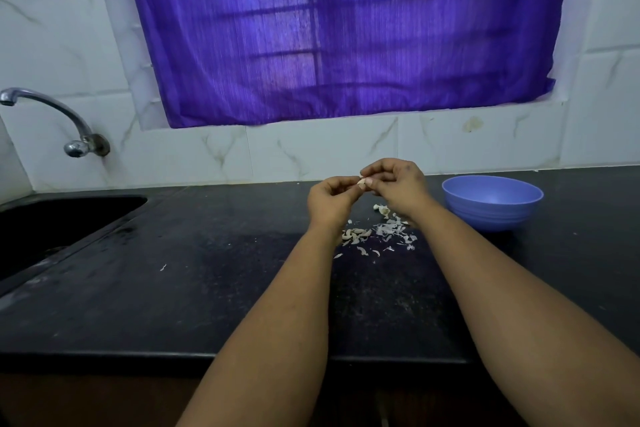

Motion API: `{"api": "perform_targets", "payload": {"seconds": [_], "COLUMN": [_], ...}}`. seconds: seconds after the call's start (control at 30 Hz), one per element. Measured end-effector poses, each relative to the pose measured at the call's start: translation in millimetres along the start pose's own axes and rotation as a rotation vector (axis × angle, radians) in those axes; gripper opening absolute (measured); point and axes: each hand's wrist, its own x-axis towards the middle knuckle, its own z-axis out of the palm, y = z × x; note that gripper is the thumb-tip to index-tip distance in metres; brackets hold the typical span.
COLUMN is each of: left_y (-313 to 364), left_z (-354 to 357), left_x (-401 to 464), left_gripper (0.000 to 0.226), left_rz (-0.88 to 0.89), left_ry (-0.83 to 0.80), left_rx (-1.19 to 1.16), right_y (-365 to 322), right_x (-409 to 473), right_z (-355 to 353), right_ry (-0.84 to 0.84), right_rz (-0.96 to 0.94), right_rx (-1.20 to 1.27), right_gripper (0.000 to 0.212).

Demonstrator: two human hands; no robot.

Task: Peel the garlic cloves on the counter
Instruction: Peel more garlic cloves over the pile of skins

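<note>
From the head camera, both bare forearms reach out over a black, speckled stone counter [194,274]. The left hand [330,199] and the right hand [398,185] meet above the counter's far half, fingers curled, and between their fingertips they pinch one small pale garlic clove [362,183] — each hand has a hold on it, the left from its side, the right from above and beside. The clove is held in the air, off the counter.

Below the hands lies a scatter of thin white garlic skins [393,230], spread loosely on the dark surface. At its left edge sits a small cluster of pale garlic pieces [356,234]; whether these are peeled or not cannot be told. Another small whitish garlic bit [381,209] lies just under the right wrist.

To the right of the right hand stands a round light-blue plastic bowl [493,215], upright on the counter — its contents are not visible. At the left, a dark sink basin [52,222] is set into the counter, with a curved chrome tap [52,111] on the white marble-patterned wall tiles [311,152]. A purple curtain [346,28] hangs across the window above.
</note>
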Motion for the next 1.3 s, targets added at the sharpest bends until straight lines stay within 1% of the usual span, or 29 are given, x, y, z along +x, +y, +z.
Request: {"api": "perform_targets", "payload": {"seconds": [0.1,0.17,0.33,0.53,0.63,0.73,0.8,1.17,1.3], "left_y": [0.1,0.4,-0.3,-0.7,-0.6,-0.5,-0.8,1.4,0.6], "left_z": [0.7,0.7,0.7,1.3,3.0,1.8,1.0,0.6,0.9], "left_x": [-0.5,-0.5,-0.1,0.8,0.6,1.4,1.7,0.5,-0.5], "left_gripper": [0.007,0.008,0.006,0.008,0.008,0.014,0.012,0.015,0.015], "left_rz": [-0.003,-0.009,0.005,0.012,-0.018,-0.036,-0.040,-0.064,-0.067], "left_ry": [-0.011,-0.009,0.014,0.008,-0.005,-0.027,-0.036,-0.039,-0.050], "left_rx": [0.021,0.009,0.008,0.002,-0.069,-0.132,-0.144,-0.166,-0.145], "right_y": [-0.9,-0.8,0.3,2.6,4.1,3.3,3.3,3.1,4.1], "right_x": [-0.5,-0.2,0.3,1.5,3.4,3.2,2.8,2.4,3.6], "right_z": [-2.4,-2.9,-1.5,-0.9,-0.3,-1.6,-1.9,-0.5,-2.5], "right_ry": [0.047,0.062,0.047,0.058,0.043,0.004,-0.013,0.037,0.021], "right_rz": [-0.047,-0.073,-0.127,-0.114,-0.096,-0.078,-0.076,-0.095,-0.103], "right_rx": [-0.090,-0.113,-0.208,-0.202,-0.234,-0.233,-0.227,-0.137,-0.122], "right_gripper": [0.015,0.014,0.014,0.010,0.011,0.006,0.005,0.013,0.015]}}
